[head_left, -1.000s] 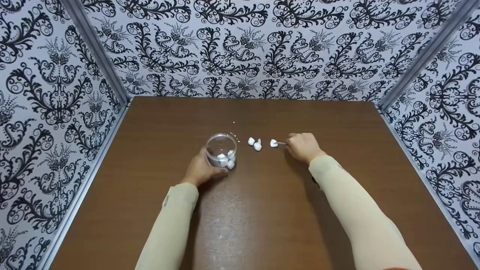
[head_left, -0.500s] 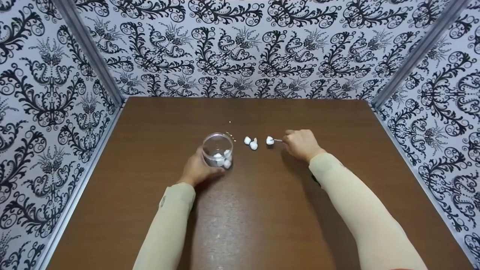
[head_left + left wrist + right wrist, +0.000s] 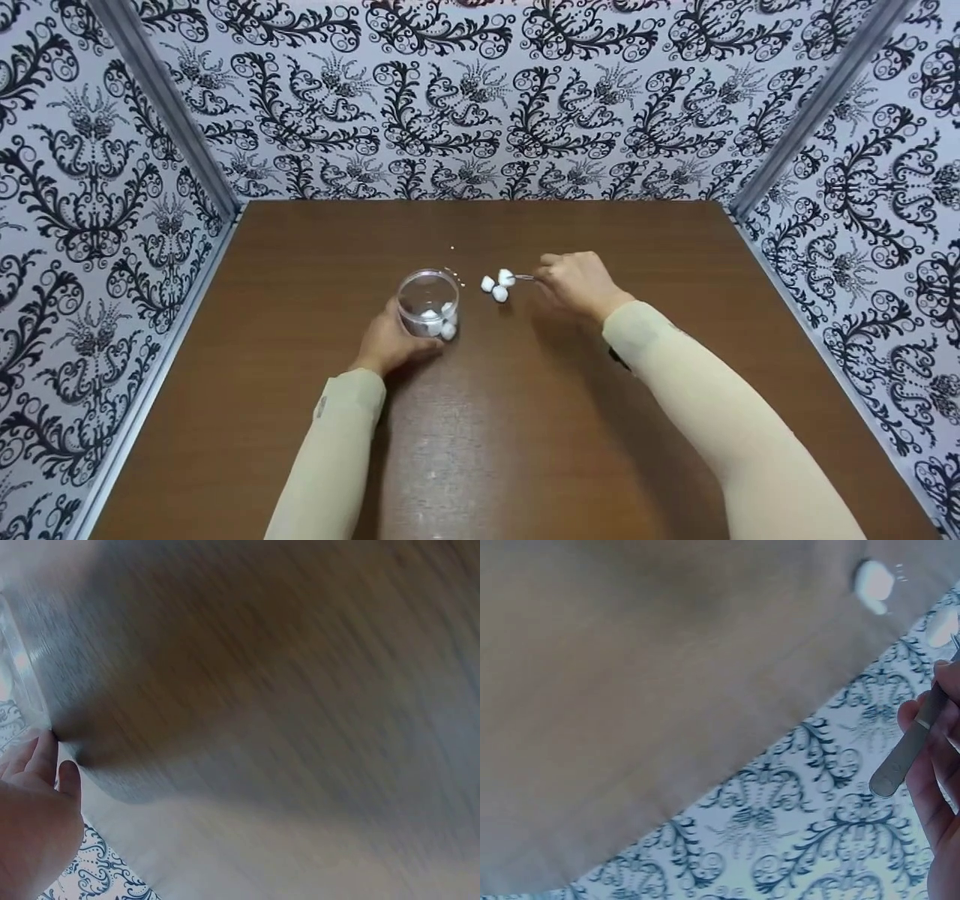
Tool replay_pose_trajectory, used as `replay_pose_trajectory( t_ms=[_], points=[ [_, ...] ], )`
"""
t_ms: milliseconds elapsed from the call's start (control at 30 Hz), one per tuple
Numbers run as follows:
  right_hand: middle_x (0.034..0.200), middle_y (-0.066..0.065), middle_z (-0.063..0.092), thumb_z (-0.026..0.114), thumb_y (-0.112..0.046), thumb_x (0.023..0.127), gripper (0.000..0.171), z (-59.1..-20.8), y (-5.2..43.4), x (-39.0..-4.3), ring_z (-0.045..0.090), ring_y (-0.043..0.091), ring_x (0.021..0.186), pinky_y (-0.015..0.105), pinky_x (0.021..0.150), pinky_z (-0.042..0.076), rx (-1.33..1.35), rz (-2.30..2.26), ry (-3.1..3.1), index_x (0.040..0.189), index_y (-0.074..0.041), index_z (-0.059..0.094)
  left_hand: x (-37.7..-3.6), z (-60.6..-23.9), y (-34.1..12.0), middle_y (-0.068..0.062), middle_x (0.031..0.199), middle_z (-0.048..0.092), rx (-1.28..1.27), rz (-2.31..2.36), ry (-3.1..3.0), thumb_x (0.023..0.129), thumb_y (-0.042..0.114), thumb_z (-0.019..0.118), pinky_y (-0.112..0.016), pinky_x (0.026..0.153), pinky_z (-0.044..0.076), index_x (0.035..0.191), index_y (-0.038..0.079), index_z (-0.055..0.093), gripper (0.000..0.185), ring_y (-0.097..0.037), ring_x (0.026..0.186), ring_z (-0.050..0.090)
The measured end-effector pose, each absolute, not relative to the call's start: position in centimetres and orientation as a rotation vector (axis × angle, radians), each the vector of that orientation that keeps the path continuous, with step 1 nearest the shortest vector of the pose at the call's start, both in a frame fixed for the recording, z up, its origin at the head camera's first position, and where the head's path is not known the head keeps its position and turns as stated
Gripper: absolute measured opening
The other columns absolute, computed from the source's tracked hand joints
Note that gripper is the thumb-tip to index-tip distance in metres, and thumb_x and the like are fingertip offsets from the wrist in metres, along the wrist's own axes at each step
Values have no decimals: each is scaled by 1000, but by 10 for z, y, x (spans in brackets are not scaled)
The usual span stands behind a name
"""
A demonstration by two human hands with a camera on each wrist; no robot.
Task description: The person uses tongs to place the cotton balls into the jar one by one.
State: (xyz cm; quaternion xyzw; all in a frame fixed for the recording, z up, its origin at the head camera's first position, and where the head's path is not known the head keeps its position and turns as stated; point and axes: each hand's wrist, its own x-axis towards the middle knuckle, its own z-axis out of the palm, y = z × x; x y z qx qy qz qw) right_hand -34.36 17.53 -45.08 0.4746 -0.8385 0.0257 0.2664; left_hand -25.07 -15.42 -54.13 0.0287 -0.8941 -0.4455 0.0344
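My left hand [image 3: 390,341] grips a clear plastic jar [image 3: 427,277] standing on the table, thumb at the near side. Several white cotton balls [image 3: 433,322] lie at its bottom. In the left wrist view only the jar's edge [image 3: 26,660] shows beside my fingers [image 3: 46,754]. My right hand [image 3: 581,281] pinches metal tweezers [image 3: 907,754], their rounded end jutting back past the fingers in the right wrist view. At their tips is a cotton ball [image 3: 505,277], held just above and behind two others [image 3: 487,284] on the tabletop, which it overlaps in the head view.
The brown wooden table [image 3: 465,450] carries a few tiny white bits [image 3: 456,279] behind the jar. Patterned walls [image 3: 450,97] enclose the back and both sides, with grey metal posts [image 3: 169,112] at the corners.
My right hand has moved left, carrying the cotton ball in the tweezers from apart to right over the two lying ones. The left hand keeps its hold on the jar.
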Motion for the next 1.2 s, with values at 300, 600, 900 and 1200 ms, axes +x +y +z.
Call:
replay_pose_trajectory(
  t_ms=[300,600,900,1200],
  points=[
    [73,0,55,72,-15,88,6,-425,134,-327,52,20,50,38,42,42,1354,130,-2209,84,-12,74,-251,-541,-154,-19,129,60,92,-1384,-2742,57,34,98,-44,103,40,146,0,40,112,-32,119,55],
    [76,-2,59,71,-17,88,6,-424,92,-316,54,16,53,34,45,46,1446,141,-2138,85,-13,74,-248,-539,-153,-21,127,61,100,-1361,-2743,59,31,98,-45,102,41,144,-1,41,108,-34,117,56],
    [79,-1,60,70,-15,86,5,-432,86,-316,60,20,57,38,46,47,1464,49,-2146,81,-14,72,-251,-542,-152,-19,127,61,88,-1325,-2760,58,35,98,-45,100,42,142,1,43,106,-34,117,57],
    [76,-1,58,70,-15,86,9,-436,85,-317,57,19,54,38,44,45,1484,40,-2148,77,-13,69,-253,-546,-156,-19,124,63,81,-1356,-2732,55,35,98,-45,100,42,141,2,44,107,-34,114,57]
  ],
)
